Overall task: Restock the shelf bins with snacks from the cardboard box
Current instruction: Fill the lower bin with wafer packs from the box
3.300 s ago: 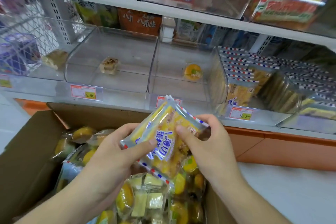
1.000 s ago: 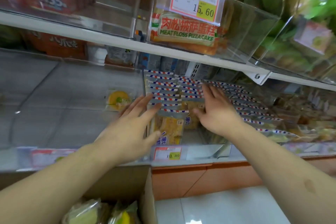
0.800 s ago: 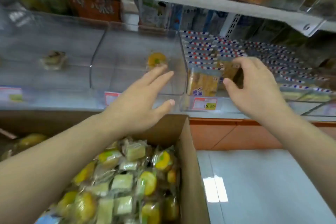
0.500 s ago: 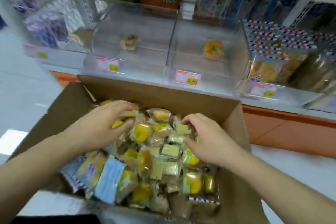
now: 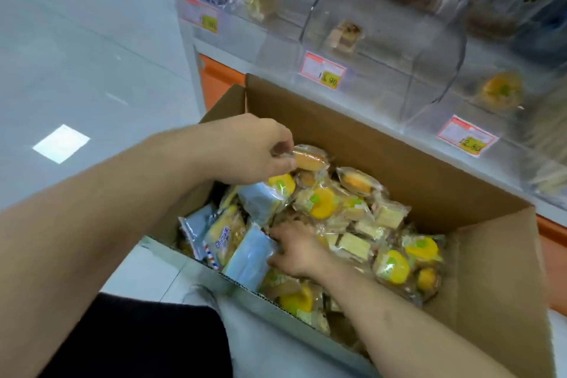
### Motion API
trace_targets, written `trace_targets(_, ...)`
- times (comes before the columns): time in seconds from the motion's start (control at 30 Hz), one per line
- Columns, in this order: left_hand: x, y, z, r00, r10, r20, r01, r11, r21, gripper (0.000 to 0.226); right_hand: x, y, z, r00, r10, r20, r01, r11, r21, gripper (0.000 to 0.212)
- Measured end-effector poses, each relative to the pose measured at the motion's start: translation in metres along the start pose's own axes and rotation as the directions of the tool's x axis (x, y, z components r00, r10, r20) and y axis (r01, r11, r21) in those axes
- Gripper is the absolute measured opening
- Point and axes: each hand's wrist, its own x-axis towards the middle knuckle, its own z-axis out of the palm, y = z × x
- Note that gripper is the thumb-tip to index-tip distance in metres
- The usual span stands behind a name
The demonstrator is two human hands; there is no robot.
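Left hand (image 5: 257, 150) pinches a wrapped cake (image 5: 308, 158) (right hand (image 5: 296, 250) buried among snacks).

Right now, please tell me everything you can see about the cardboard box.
The cardboard box is plain brown corrugated board, open at the top with its flaps spread outward, standing on the pale floor just in front of the shelf bins. It is nearly full of small clear-wrapped snacks: yellow round cakes, pale square cakes and blue-striped packets. The left hand pinches a wrapped orange cake above the far corner; the right hand reaches in among the packets. A dark trouser leg lies beside the near wall.
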Motion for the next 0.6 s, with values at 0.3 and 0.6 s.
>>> trace_targets(0.3,0.006,-0.011,-0.001,0.998,-0.01,0.059,0.011,1.0,-0.01,0.045,0.023,-0.005,0.022,0.993,0.114,0.01,-0.112,0.987,-0.119,0.057)
trace_targets(0.6,0.005,-0.009,-0.004,0.997,-0.002,0.076,0.005,0.999,-0.044,0.041,-0.004,-0.005,0.013,0.991,0.09,-0.098,-0.052,0.939,0.341,0.016)
